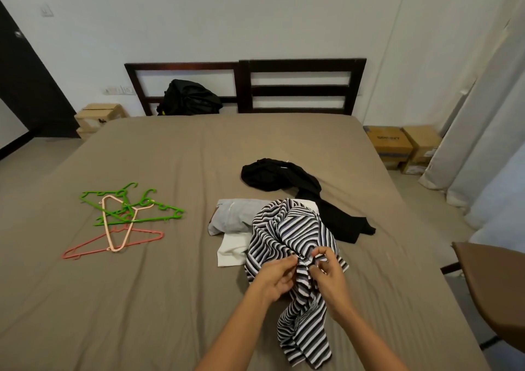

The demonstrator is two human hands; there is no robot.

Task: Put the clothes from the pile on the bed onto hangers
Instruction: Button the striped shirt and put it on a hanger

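Right now we see both hands on the striped top [287,234], at the front-right part of the bed [159,299]. The left hand [272,280] pinches a bunched fold of the fabric, its fingers [288,261] curled onto the cloth. The right hand [331,278] grips the same fold from the other side, fingers [318,253] bent & nipping it. The two hands sit just beside each other w/ the fold betw. them. From the hands one long part of the top trails toward the bed's near edge; the rest is heaped up behind them, over the pile.

In the pile we make out a grey garment [235,214] & a white garment [231,253], both partly covered by the striped top on their right side. A black garment [284,176] lies behind them and stretches out to the right, touching the white one.

The hangers are on the left of the bed, well apart from the pile: green hangers [164,209] tangled together, a pale peach hanger [105,214] lying across them, & a coral hanger [93,244] nearest us, under the peach one.

Farther back: a dark headboard [301,91] w/ a black bag [190,98] leaning on it, a wooden stool [96,115] at left, cardboard boxes [389,143] on the floor at right, and a pale curtain [483,132]
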